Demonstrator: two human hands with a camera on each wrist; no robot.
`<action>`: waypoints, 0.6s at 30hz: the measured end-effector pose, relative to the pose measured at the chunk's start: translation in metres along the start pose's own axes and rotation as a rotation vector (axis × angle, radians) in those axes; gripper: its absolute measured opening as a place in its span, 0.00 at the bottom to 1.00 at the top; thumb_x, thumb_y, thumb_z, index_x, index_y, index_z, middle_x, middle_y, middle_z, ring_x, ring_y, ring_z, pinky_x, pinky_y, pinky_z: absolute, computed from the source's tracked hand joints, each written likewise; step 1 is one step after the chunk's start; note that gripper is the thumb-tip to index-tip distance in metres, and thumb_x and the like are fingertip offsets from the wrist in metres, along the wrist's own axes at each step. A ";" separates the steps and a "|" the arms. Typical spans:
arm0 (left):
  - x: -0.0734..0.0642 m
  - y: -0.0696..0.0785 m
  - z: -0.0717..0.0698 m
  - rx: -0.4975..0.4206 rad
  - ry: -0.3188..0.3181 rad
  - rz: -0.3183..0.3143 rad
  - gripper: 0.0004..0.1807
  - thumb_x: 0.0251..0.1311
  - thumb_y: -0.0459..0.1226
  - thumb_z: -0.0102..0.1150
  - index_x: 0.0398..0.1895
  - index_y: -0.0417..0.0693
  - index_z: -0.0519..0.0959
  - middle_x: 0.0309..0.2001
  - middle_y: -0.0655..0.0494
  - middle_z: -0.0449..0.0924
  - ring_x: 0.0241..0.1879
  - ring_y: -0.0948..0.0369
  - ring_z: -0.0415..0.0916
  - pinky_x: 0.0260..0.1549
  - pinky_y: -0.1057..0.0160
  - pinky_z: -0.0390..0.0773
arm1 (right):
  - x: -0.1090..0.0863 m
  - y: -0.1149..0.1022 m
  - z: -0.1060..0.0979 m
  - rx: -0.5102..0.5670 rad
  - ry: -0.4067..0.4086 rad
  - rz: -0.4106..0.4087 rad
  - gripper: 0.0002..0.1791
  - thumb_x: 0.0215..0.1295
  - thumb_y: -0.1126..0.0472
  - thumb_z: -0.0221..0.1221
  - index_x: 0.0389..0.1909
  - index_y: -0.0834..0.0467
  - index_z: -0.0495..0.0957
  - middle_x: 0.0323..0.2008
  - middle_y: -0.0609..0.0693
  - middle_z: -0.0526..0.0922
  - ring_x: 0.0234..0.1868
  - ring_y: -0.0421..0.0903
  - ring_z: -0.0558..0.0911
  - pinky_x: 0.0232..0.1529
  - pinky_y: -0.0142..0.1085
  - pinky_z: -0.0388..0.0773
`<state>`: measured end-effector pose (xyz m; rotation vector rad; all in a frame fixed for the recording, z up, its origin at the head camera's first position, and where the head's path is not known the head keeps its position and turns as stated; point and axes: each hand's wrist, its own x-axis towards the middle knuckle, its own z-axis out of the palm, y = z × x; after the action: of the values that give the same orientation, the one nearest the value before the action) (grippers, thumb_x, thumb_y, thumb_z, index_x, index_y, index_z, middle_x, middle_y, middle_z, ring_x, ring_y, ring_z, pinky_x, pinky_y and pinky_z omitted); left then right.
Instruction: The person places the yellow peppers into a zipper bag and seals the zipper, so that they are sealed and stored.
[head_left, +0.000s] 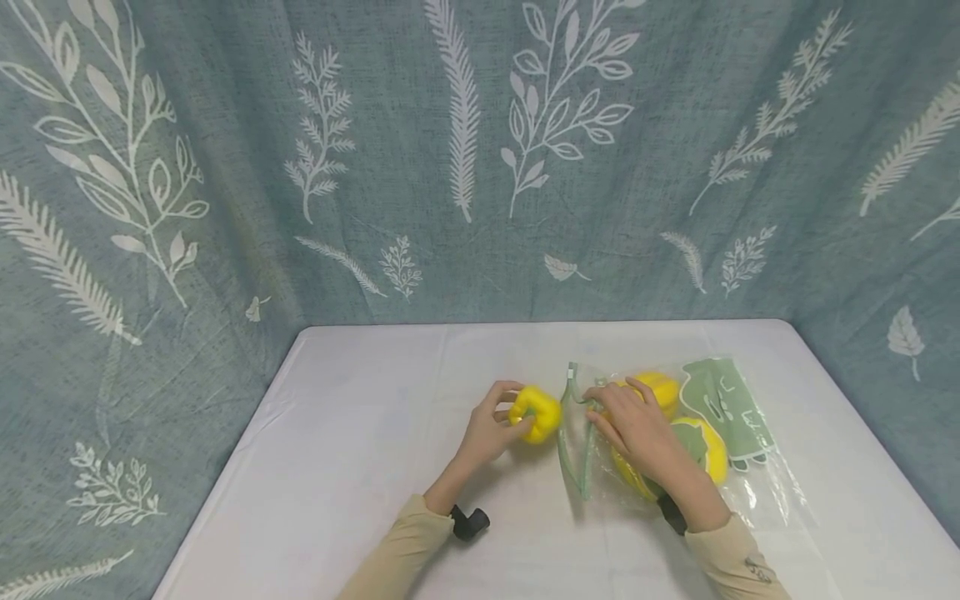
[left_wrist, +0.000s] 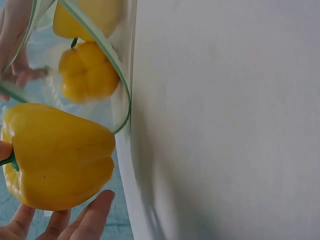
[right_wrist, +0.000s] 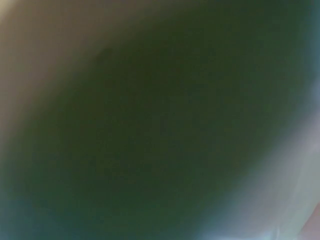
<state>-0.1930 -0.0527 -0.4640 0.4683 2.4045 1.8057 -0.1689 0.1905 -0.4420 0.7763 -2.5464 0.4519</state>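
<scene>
My left hand [head_left: 486,429] holds a yellow bell pepper [head_left: 537,414] at the mouth of a clear plastic zip bag [head_left: 757,492] with green edging. In the left wrist view, the thumb lies by the green stem of the pepper [left_wrist: 62,157] and the fingers [left_wrist: 95,215] are underneath it. My right hand [head_left: 637,429] lies over the bag and grips the rim of its mouth, which stands open toward the left. Several more yellow peppers [head_left: 660,390] are inside, partly covered by that hand. A dark green blur fills most of the right wrist view.
A white-covered table [head_left: 375,367] lies under everything, with a patterned blue-green curtain [head_left: 390,150] behind and at both sides. The bag carries a green printed panel [head_left: 723,400] at its far right part. Black wrist devices [head_left: 471,524] sit by both sleeves.
</scene>
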 end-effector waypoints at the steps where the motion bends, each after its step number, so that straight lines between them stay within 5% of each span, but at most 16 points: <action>1: 0.001 -0.002 0.002 0.001 0.000 0.001 0.26 0.54 0.35 0.62 0.57 0.51 0.67 0.54 0.39 0.70 0.49 0.42 0.75 0.46 0.52 0.79 | 0.000 0.000 0.000 0.001 0.000 0.000 0.13 0.65 0.54 0.55 0.49 0.52 0.72 0.39 0.45 0.78 0.44 0.43 0.76 0.64 0.52 0.57; 7: 0.001 -0.001 0.013 0.048 0.005 0.030 0.25 0.53 0.35 0.63 0.55 0.50 0.68 0.53 0.43 0.74 0.51 0.46 0.73 0.47 0.50 0.77 | 0.001 0.000 -0.001 0.000 -0.001 0.001 0.13 0.65 0.55 0.55 0.48 0.52 0.72 0.40 0.46 0.78 0.44 0.44 0.76 0.63 0.53 0.57; 15: -0.012 0.038 0.017 0.059 -0.045 0.063 0.23 0.53 0.30 0.60 0.54 0.37 0.67 0.50 0.36 0.74 0.47 0.43 0.72 0.41 0.49 0.78 | 0.001 -0.002 -0.003 0.006 -0.022 0.015 0.13 0.65 0.55 0.55 0.49 0.52 0.72 0.42 0.46 0.79 0.46 0.45 0.76 0.64 0.52 0.56; 18: -0.012 0.038 0.021 0.051 -0.061 0.048 0.24 0.54 0.31 0.60 0.55 0.37 0.67 0.51 0.35 0.73 0.48 0.43 0.72 0.43 0.49 0.78 | 0.002 -0.002 -0.003 0.006 -0.023 0.015 0.13 0.66 0.54 0.54 0.49 0.52 0.72 0.42 0.47 0.79 0.47 0.45 0.76 0.64 0.52 0.56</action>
<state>-0.1688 -0.0276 -0.4352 0.5822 2.4229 1.7255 -0.1681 0.1893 -0.4383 0.7694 -2.5746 0.4587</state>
